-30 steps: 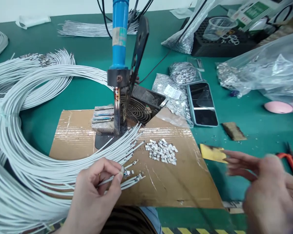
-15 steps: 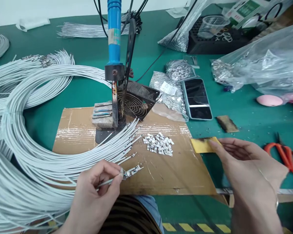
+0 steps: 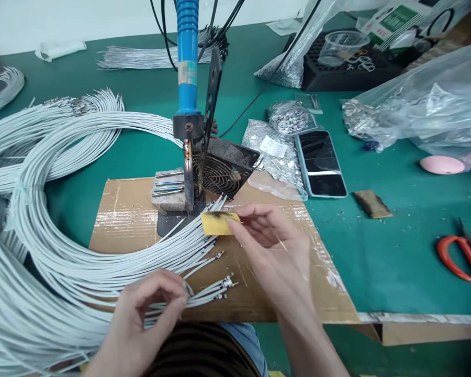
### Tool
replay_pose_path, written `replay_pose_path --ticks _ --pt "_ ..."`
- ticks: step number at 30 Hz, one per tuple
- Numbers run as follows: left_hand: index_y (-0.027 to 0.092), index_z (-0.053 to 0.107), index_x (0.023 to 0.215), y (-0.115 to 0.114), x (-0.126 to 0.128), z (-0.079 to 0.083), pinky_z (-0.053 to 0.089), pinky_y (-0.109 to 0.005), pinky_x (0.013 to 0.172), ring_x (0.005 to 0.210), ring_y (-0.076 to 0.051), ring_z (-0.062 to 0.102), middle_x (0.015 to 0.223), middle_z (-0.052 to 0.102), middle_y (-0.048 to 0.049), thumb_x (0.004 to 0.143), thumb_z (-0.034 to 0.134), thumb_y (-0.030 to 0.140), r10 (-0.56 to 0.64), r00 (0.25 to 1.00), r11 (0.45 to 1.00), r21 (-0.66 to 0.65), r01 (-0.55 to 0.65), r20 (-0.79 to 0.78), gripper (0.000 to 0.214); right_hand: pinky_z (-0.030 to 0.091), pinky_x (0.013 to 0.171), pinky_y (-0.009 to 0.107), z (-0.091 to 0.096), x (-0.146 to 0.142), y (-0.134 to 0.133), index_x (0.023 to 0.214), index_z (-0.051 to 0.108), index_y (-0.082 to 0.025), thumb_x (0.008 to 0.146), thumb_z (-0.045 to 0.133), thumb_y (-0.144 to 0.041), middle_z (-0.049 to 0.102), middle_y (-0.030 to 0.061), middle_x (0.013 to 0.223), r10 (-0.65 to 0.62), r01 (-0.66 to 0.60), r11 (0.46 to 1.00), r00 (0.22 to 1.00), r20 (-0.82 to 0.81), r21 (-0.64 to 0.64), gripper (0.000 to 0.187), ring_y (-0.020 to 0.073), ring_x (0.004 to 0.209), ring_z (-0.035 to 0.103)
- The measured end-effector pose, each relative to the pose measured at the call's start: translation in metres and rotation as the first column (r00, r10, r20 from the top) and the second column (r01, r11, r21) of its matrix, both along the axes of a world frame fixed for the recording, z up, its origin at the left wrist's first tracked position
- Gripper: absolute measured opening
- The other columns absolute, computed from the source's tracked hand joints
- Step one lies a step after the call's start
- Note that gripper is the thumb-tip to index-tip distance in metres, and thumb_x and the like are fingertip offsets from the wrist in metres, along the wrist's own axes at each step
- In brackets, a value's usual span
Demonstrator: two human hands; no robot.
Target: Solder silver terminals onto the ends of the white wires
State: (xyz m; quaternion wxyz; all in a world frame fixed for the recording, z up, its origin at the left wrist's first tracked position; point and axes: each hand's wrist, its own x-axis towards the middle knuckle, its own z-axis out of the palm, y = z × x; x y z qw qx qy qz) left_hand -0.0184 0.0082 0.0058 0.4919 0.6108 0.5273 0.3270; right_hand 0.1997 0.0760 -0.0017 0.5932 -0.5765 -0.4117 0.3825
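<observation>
The right hand (image 3: pixel 275 246) pinches a flat yellow rectangular pad (image 3: pixel 220 226) with a blackened upper edge by its three-o'clock end, probably to spare the fingers soot. Toward eleven o'clock from it, a blue-handled soldering iron (image 3: pixel 187 78) points tip-down in a black clamp (image 3: pixel 188 127), presumably leaving hands free. At seven o'clock, the left hand (image 3: pixel 149 314) holds thumb and forefinger narrow beside thin white cables (image 3: pixel 118 262); whether they grip one is unclear.

We are in a workshop: we see a blue soldering iron (image 3: pixel 187 57), big loops of white wire (image 3: pixel 113 264) and bags of little metal bits (image 3: pixel 288 118) on a green desk (image 3: pixel 384 251).
</observation>
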Motion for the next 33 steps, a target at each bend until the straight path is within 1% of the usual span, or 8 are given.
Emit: replay_pose_path --ticks 5,8,11,15,19,24,29,33 --pt "0.021 0.076 0.106 0.041 0.012 0.018 0.054 -0.020 0.064 0.064 -0.012 0.062 0.072 0.069 0.0031 0.093 0.072 0.024 0.304 0.939 0.939 0.215 -0.268 -0.162 0.014 0.063 0.079 0.028 0.000 -0.030 0.010 0.090 0.070 -0.025 0.084 0.080 -0.018 0.079 -0.0012 0.088 0.064 -0.059 0.997 0.990 -0.129 0.041 0.013 0.0146 0.083 0.078" --pt "0.014 0.074 0.125 0.062 0.023 0.022 0.052 -0.023 0.059 0.060 -0.014 0.058 0.066 0.063 0.0050 0.090 0.072 0.028 0.333 0.933 0.938 0.143 -0.314 -0.134 0.038 0.064 0.081 0.027 0.000 -0.037 0.009 0.090 0.070 -0.026 0.085 0.078 -0.015 0.080 -0.0020 0.091 0.115 -0.105 0.993 0.973 -0.198 0.060 0.014 0.0139 0.086 0.078" --pt "0.017 0.081 0.101 0.068 0.028 0.019 0.048 -0.023 0.056 0.057 -0.012 0.054 0.067 0.066 0.0034 0.086 0.075 0.026 0.330 0.942 0.937 0.142 -0.320 -0.057 0.019 0.064 0.083 0.024 -0.001 -0.038 0.002 0.090 0.071 -0.027 0.086 0.077 -0.013 0.080 -0.0029 0.093 0.141 -0.129 0.989 0.964 -0.224 0.070 0.016 0.0126 0.088 0.079" --pt "0.019 0.081 0.091 0.060 0.027 0.013 0.044 -0.021 0.056 0.053 -0.010 0.049 0.057 0.053 0.0083 0.088 0.073 0.020 0.347 0.932 0.912 0.267 -0.311 -0.099 0.008 0.062 0.086 0.023 -0.002 -0.037 -0.007 0.092 0.072 -0.028 0.089 0.075 -0.010 0.080 -0.0042 0.094 0.134 -0.126 0.990 0.980 -0.145 0.068 0.018 0.0118 0.090 0.077" --pt "0.019 0.079 0.087 0.060 0.028 0.012 0.042 -0.021 0.053 0.049 -0.010 0.048 0.054 0.050 0.0093 0.087 0.073 0.021 0.349 0.930 0.922 0.217 -0.319 -0.116 0.006 0.059 0.085 0.023 -0.006 -0.038 -0.012 0.095 0.073 -0.028 0.093 0.072 -0.009 0.080 -0.0047 0.095 0.115 -0.116 0.991 0.993 0.022 0.070 0.019 0.0118 0.089 0.075" --pt "0.018 0.078 0.097 0.064 0.036 0.015 0.049 -0.022 0.056 0.054 -0.010 0.053 0.073 0.070 0.0029 0.086 0.075 0.023 0.405 0.912 0.904 0.179 -0.388 -0.069 0.012 0.059 0.081 0.028 -0.008 -0.040 -0.010 0.098 0.072 -0.026 0.093 0.070 -0.008 0.077 -0.0013 0.095 0.050 -0.076 0.988 0.980 0.191 0.135 0.019 0.0156 0.089 0.073" --pt "0.016 0.080 0.104 0.060 0.041 0.014 0.045 -0.024 0.057 0.053 -0.011 0.047 0.064 0.054 0.0070 0.094 0.069 0.013 0.388 0.898 0.847 0.463 -0.260 -0.206 0.016 0.059 0.084 0.033 0.001 -0.044 -0.010 0.100 0.071 -0.025 0.096 0.068 -0.004 0.077 0.0003 0.093 0.002 -0.105 0.956 0.936 0.352 0.275 0.021 0.0171 0.087 0.071" --pt "0.012 0.080 0.105 0.060 0.041 0.010 0.046 -0.025 0.060 0.055 -0.012 0.047 0.063 0.051 0.0067 0.094 0.066 0.006 0.351 0.899 0.794 0.593 -0.137 -0.261 0.018 0.061 0.083 0.033 0.001 -0.046 -0.009 0.098 0.074 -0.024 0.096 0.068 -0.005 0.079 0.0008 0.092 0.017 -0.119 0.960 0.929 0.371 0.253 0.021 0.0174 0.086 0.073"
